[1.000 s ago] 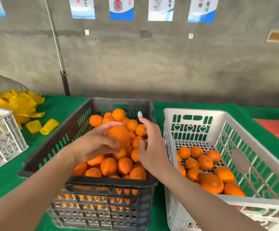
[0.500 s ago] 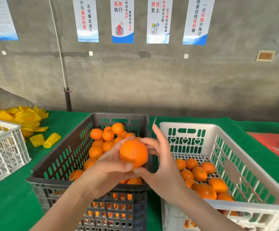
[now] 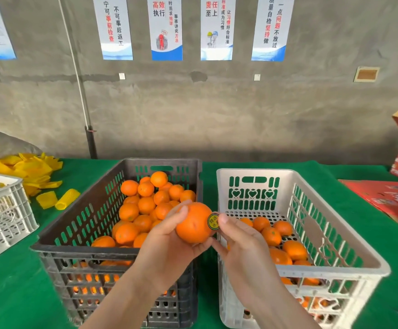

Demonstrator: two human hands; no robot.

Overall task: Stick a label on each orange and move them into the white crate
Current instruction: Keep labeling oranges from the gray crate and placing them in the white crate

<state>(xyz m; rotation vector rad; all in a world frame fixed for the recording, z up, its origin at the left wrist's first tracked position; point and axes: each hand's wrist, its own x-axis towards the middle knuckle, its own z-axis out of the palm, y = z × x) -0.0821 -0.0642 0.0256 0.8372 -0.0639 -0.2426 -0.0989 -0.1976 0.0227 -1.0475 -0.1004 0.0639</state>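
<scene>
My left hand [image 3: 167, 245] grips one orange [image 3: 192, 223] above the gap between the two crates. A round yellow and dark label [image 3: 213, 221] lies on the orange's right side, and the thumb of my right hand [image 3: 238, 243] touches its edge. The dark grey crate [image 3: 79, 224] on the left is heaped with several oranges [image 3: 145, 205]. The white crate [image 3: 335, 241] on the right holds several oranges [image 3: 276, 236] on its floor.
Green cloth [image 3: 8, 293] covers the table. Another white crate [image 3: 1, 214] stands at the left edge, with yellow foam sleeves [image 3: 58, 199] behind it. Red cartons [image 3: 392, 200] lie at the right. A grey wall with posters [image 3: 167, 27] stands behind.
My left hand lifted the orange out of the dark crate and carried it rightward. My right hand brought a label to the orange's side, where it now sits.
</scene>
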